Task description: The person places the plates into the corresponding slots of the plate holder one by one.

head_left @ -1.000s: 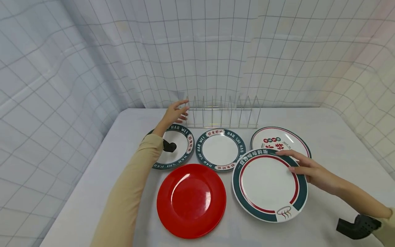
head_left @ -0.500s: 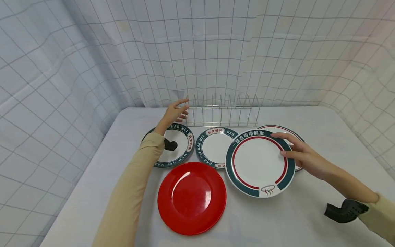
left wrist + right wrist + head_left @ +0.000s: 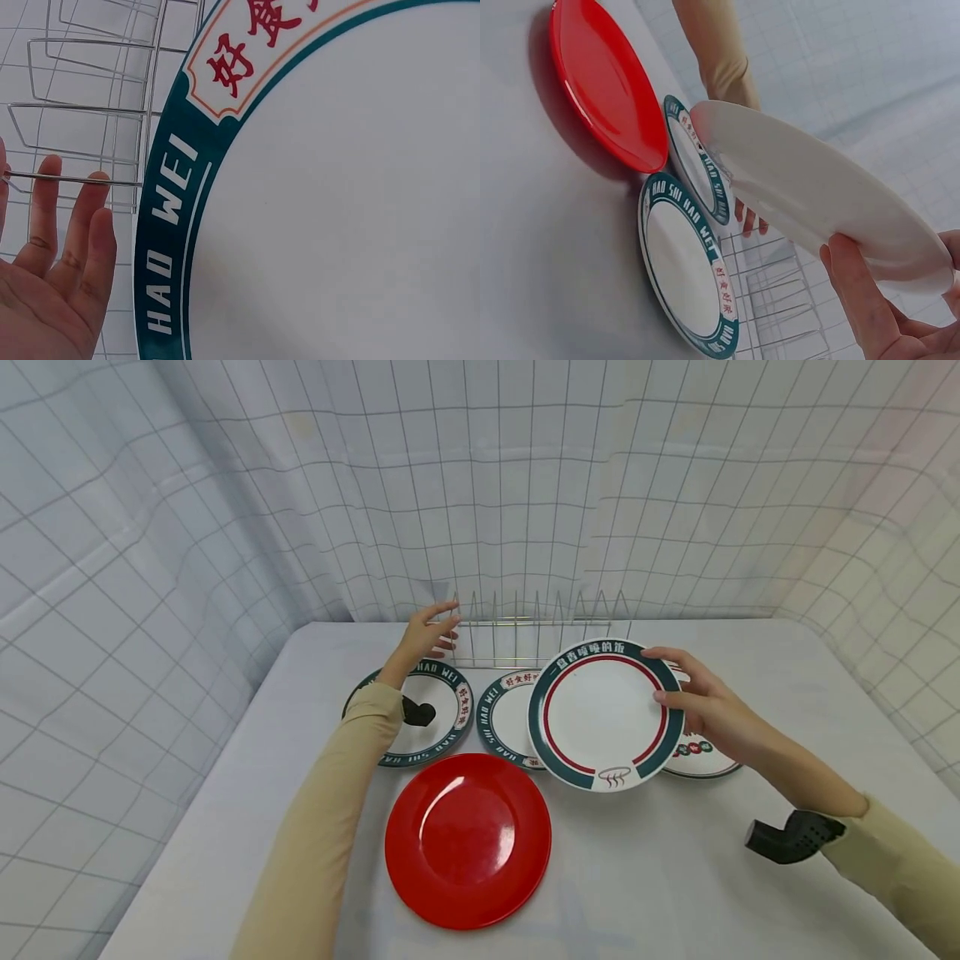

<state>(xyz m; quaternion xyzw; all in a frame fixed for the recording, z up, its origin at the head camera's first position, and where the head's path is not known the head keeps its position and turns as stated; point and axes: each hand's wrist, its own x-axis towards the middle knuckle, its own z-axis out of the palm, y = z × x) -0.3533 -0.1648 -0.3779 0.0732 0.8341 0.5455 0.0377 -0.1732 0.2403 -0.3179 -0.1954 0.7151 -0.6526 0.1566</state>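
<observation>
My right hand holds a white plate with a green rim and a red ring by its right edge. Thumb is on the face, fingers behind, and the plate is raised and tilted over the table. Its pale underside shows in the right wrist view. My left hand is at the left end of a wire dish rack. In the left wrist view its fingers are fairly straight, with a rack wire across the fingertips. Below that wrist lies a green-rimmed plate.
A second green-rimmed plate lies in front of the rack, partly hidden by the held plate. A plate with red lettering lies behind my right hand. Nearest me is a red plate. Grid-patterned curtains surround the white table.
My right hand has lifted the held plate and carried it left and away from me, toward the rack. The left hand has stayed at the rack's end.
</observation>
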